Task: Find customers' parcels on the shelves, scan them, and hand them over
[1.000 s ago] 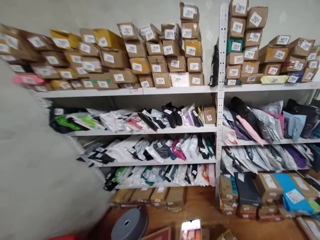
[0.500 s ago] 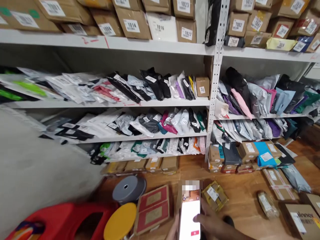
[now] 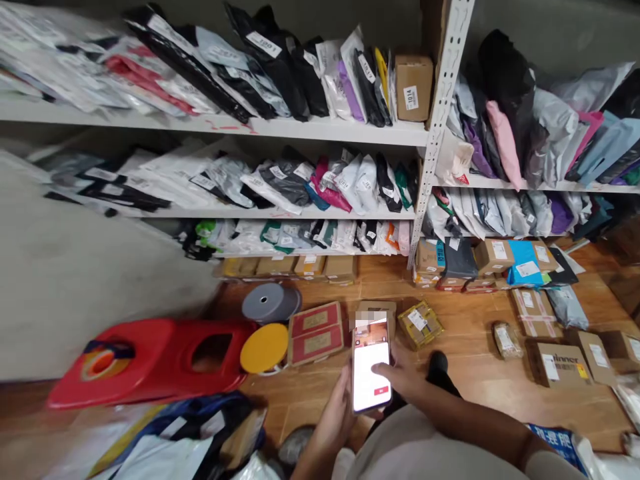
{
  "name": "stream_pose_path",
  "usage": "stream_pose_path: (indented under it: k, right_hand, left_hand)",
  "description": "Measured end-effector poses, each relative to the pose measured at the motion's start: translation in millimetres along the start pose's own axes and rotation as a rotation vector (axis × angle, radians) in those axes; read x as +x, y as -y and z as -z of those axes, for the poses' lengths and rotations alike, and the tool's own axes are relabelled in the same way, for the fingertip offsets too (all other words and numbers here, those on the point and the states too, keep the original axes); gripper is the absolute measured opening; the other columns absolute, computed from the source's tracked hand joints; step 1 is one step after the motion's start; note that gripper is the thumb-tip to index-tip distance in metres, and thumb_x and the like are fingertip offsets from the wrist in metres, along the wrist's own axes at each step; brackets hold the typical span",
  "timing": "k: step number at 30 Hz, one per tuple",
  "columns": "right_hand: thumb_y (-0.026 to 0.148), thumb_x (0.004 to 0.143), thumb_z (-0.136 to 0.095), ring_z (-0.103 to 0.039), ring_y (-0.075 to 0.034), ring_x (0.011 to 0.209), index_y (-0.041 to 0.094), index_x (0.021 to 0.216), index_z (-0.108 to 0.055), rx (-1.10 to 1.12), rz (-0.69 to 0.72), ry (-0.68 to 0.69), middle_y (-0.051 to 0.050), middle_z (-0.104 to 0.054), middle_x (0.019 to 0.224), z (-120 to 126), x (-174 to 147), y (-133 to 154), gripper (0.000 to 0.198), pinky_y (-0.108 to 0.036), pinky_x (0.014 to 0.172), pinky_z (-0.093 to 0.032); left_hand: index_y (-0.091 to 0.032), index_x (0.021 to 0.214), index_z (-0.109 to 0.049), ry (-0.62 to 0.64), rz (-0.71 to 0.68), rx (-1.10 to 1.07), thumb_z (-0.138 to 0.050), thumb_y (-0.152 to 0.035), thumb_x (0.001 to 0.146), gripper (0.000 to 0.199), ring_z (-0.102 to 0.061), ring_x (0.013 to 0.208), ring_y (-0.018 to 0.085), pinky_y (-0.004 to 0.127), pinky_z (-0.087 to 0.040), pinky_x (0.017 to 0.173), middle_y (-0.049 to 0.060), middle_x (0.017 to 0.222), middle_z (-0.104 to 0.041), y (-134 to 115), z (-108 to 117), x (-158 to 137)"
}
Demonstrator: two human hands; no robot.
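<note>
Left hand [image 3: 342, 399] holds the phone [image 3: 357, 377] — right hand [image 3: 401, 375] rests its thumb on the screen [image 3: 367, 390], other fingers hidden, perhaps behind it.

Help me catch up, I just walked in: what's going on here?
A person's left hand holds a lit phone, with the fingers of the right hand at its screen. Ahead, labelled bags lie on white shelves, and boxes sit on the wooden floor. Neither hand holds a bag or box.
</note>
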State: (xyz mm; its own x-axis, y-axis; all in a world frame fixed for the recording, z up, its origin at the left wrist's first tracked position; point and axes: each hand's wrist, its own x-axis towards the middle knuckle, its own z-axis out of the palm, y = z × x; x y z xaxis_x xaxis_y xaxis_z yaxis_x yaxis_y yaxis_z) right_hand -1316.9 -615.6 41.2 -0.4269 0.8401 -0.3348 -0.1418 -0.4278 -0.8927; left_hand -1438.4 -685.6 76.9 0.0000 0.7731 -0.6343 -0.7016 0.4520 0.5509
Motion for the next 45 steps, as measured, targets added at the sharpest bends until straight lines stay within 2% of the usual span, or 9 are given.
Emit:
stream_pose_path:
  k: [6, 10, 14, 21, 25, 28, 32, 38, 45]
  right_hand:
    - [0.041, 0.065, -0.067, -0.059, -0.019, 0.064, 0.022, 0.082, -0.064, 0.072, -0.016, -0.059, 0.000, -0.069, 0.073, -4, 13, 5, 0.026, -0.032, 0.062, -0.048]
    - [0.037, 0.065, -0.068, -0.059, -0.018, 0.061, 0.021, 0.087, -0.065, 0.074, -0.005, -0.081, 0.000, -0.070, 0.072, -6, 15, 16, 0.028, -0.030, 0.056, -0.047]
    - [0.034, 0.064, -0.073, -0.062, -0.020, 0.067, 0.021, 0.089, -0.065, 0.051, 0.014, -0.108, -0.001, -0.071, 0.078, -8, 15, 26, 0.030, -0.030, 0.060, -0.050]
    - [0.052, 0.068, -0.074, -0.063, -0.021, 0.068, 0.023, 0.089, -0.063, 0.042, -0.003, -0.176, -0.001, -0.070, 0.077, -7, 22, 25, 0.038, -0.032, 0.061, -0.049]
    - [0.052, 0.073, -0.068, -0.064, -0.022, 0.068, 0.024, 0.092, -0.064, 0.058, -0.002, -0.104, -0.001, -0.070, 0.076, -1, 19, 25, 0.035, -0.035, 0.066, -0.050]
    - [0.046, 0.071, -0.065, -0.065, -0.025, 0.075, 0.023, 0.094, -0.066, 0.057, 0.010, -0.020, -0.003, -0.071, 0.079, 8, 15, 25, 0.032, -0.038, 0.072, -0.051]
    - [0.035, 0.067, -0.064, -0.064, -0.026, 0.087, 0.023, 0.100, -0.068, 0.049, 0.046, 0.066, -0.003, -0.073, 0.089, 20, 12, 22, 0.035, -0.039, 0.080, -0.051]
    - [0.032, 0.070, -0.059, -0.061, -0.021, 0.070, 0.024, 0.103, -0.067, 0.048, 0.050, 0.110, -0.001, -0.071, 0.079, 30, 19, 13, 0.035, -0.036, 0.071, -0.051]
    - [0.031, 0.069, -0.059, -0.062, -0.020, 0.074, 0.021, 0.092, -0.067, 0.032, 0.059, 0.137, -0.002, -0.072, 0.082, 36, 20, 12, 0.026, -0.032, 0.068, -0.049]
  left_hand:
    - [-0.010, 0.149, -0.035, -0.008, -0.006, 0.035, -0.039, -0.045, 0.098, 0.062, -0.071, 0.087, 0.031, 0.033, -0.058, 0.051, 0.018, 0.110, -0.072, -5, -10, 1]
    - [-0.013, 0.150, -0.034, 0.001, -0.023, 0.021, -0.039, -0.044, 0.098, 0.061, -0.071, 0.090, 0.031, 0.030, -0.056, 0.050, 0.018, 0.116, -0.070, -12, -23, 2]
    - [-0.012, 0.156, -0.018, 0.025, -0.048, 0.041, -0.040, -0.045, 0.098, 0.070, -0.069, 0.095, 0.033, 0.032, -0.057, 0.051, 0.021, 0.121, -0.068, -15, -29, 4]
    - [-0.024, 0.158, -0.004, 0.078, -0.126, 0.015, -0.064, -0.054, 0.083, 0.100, -0.064, 0.109, 0.038, 0.036, -0.059, 0.055, 0.019, 0.136, -0.059, -4, -22, 18]
    - [-0.020, 0.158, -0.011, 0.078, -0.089, 0.012, -0.060, -0.056, 0.086, 0.094, -0.067, 0.103, 0.038, 0.038, -0.059, 0.053, 0.021, 0.135, -0.060, -8, -26, 16]
    - [-0.015, 0.157, -0.015, 0.068, -0.087, 0.012, -0.060, -0.059, 0.084, 0.097, -0.067, 0.103, 0.039, 0.038, -0.059, 0.051, 0.022, 0.133, -0.061, -14, -30, 12]
    - [-0.019, 0.157, -0.015, 0.102, -0.113, -0.014, -0.063, -0.057, 0.083, 0.096, -0.068, 0.102, 0.037, 0.034, -0.058, 0.048, 0.019, 0.129, -0.064, -15, -28, 11]
    - [-0.025, 0.155, -0.024, 0.148, -0.133, -0.062, -0.069, -0.053, 0.080, 0.091, -0.069, 0.100, 0.034, 0.029, -0.057, 0.047, 0.014, 0.123, -0.068, -11, -27, 18]
    - [-0.028, 0.152, -0.029, 0.152, -0.145, -0.021, -0.072, -0.050, 0.076, 0.090, -0.070, 0.097, 0.033, 0.028, -0.056, 0.047, 0.012, 0.123, -0.068, -15, -34, 18]
